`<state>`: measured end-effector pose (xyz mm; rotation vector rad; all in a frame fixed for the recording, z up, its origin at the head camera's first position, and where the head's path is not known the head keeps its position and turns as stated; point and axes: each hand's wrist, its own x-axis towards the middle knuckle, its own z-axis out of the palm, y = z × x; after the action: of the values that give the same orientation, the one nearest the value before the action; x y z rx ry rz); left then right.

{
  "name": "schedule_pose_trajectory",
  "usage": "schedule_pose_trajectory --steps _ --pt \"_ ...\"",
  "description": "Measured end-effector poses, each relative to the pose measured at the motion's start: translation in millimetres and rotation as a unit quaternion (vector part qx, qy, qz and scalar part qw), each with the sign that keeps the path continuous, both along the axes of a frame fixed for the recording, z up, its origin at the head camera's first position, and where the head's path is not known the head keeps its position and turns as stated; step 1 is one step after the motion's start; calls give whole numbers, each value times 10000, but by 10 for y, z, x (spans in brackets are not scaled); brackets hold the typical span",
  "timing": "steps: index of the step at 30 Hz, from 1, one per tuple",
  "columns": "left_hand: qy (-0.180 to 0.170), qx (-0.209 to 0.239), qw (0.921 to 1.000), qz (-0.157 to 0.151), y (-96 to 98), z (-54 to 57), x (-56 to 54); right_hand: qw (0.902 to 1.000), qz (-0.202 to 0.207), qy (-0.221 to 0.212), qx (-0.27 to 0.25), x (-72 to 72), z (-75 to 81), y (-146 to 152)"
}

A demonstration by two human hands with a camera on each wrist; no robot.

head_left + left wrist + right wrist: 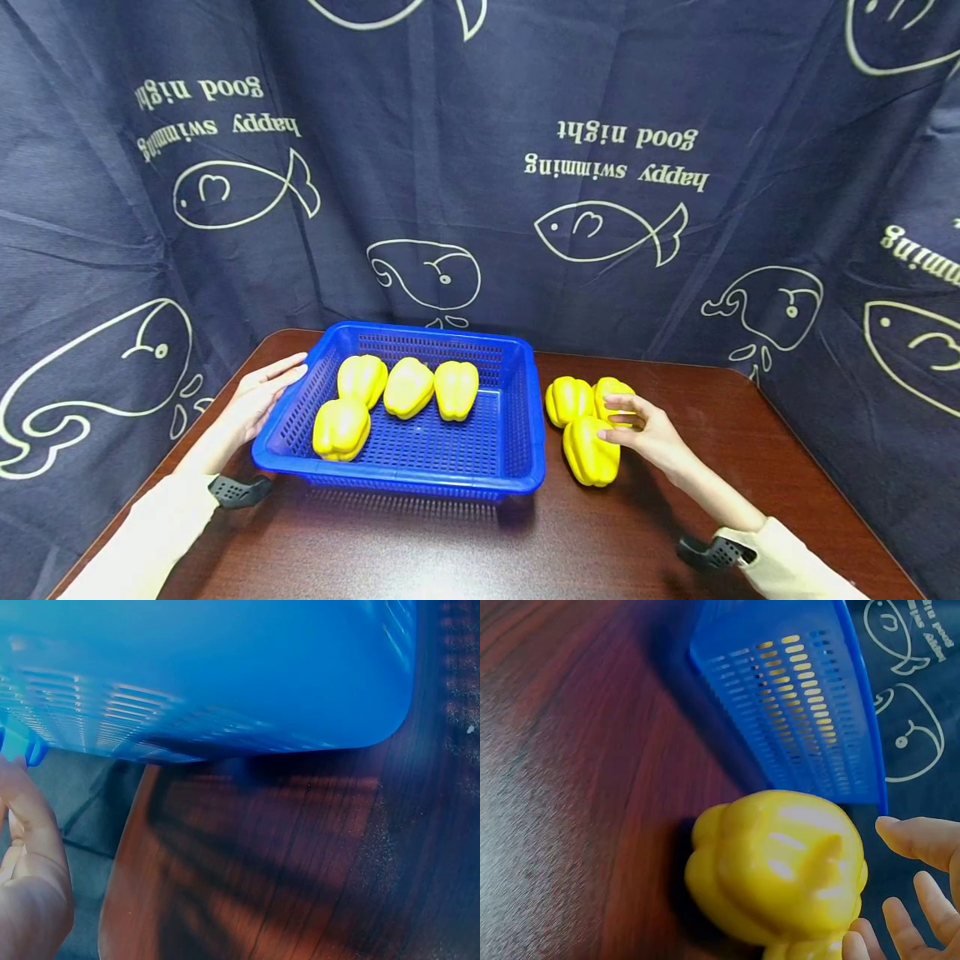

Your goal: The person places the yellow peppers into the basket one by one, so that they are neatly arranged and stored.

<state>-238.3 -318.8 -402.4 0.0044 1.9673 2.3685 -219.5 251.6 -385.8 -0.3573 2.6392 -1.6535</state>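
Observation:
A blue plastic basket (420, 481) holds several yellow bell peppers (408, 388) in its left and middle part. My left hand (258, 400) lies at the basket's left rim, fingers extended along it; in the left wrist view only part of this hand (34, 877) shows beside the basket wall (225, 675). Right of the basket, 3 more yellow bell peppers (592, 454) sit clustered on the table. Over their right side hovers my right hand (651, 433), thumb and fingers spread apart. The right wrist view shows its fingers beside a pepper (780, 870), with nothing gripped.
The brown wooden table (360, 550) carries everything. Dark blue cloth (480, 167) with fish and whale drawings rises behind and along both sides. The basket's right wall (795, 705) stands close beside the loose peppers. Both wrists wear a black band (716, 552).

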Motion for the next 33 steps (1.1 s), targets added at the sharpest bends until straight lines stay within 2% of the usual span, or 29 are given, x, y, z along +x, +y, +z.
schedule_pose_trajectory --steps 5,16,23,33 --pt "-44 49 10000 -39 -5 6 5 9999 -27 -87 93 35 -62 66" --pt "5 134 9999 4 3 14 -4 9948 -122 -843 551 92 -177 116" --pt "-98 94 9999 0 7 20 14 9956 101 -919 146 88 -259 83" --pt "-44 74 10000 -11 17 31 23 9937 -16 -1114 -138 86 -329 34"
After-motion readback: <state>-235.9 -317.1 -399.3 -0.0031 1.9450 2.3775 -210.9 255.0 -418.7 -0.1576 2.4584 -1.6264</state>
